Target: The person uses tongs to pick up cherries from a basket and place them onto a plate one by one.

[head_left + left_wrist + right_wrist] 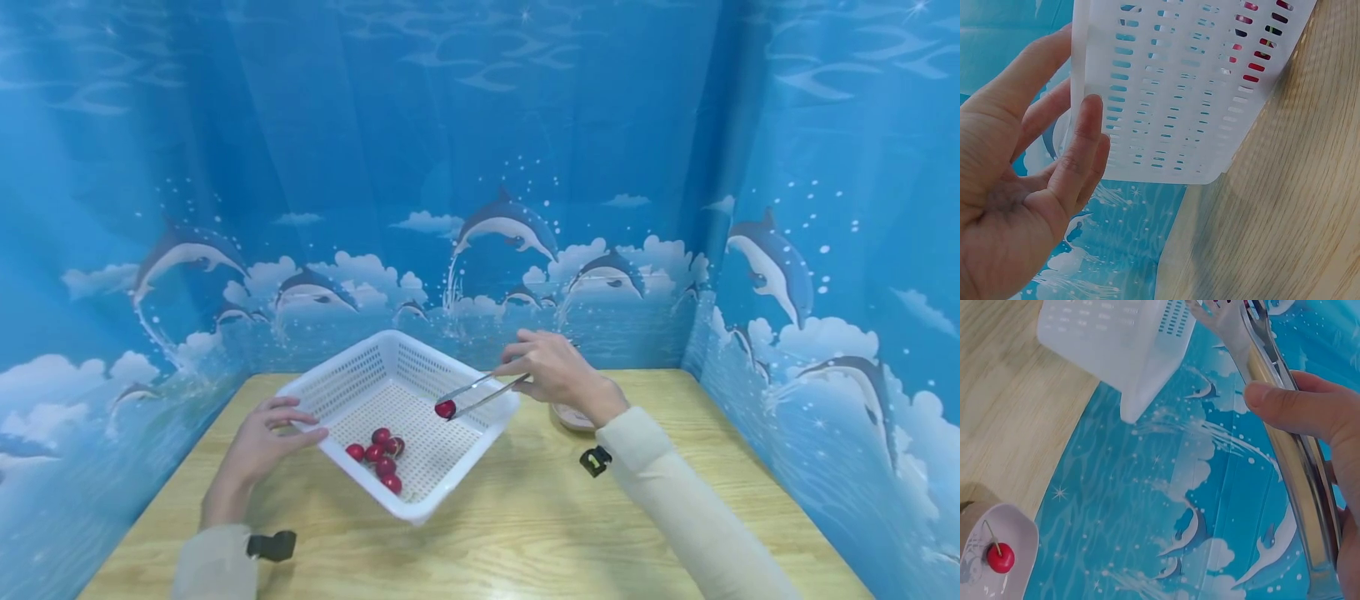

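Over the basket (341,387), your right hand (557,372) pinches tongs (483,392) on one cherry (446,409); your left hand (264,440), fingers straight, steadies the rim; five lie inside, one waits in the dish (1013,534)

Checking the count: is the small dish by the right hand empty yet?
Not empty. The right wrist view shows one cherry with its stem in the dish. In the head view the right hand hides most of it.

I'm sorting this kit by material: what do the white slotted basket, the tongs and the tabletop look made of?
White slotted basket: likely moulded plastic, matt, slightly translucent, with even slots. Shiny silver tongs: apparently polished metal, mirror-like reflections in the right wrist view. Pale wooden tabletop: wood or wood-look laminate, with visible grain and low sheen.
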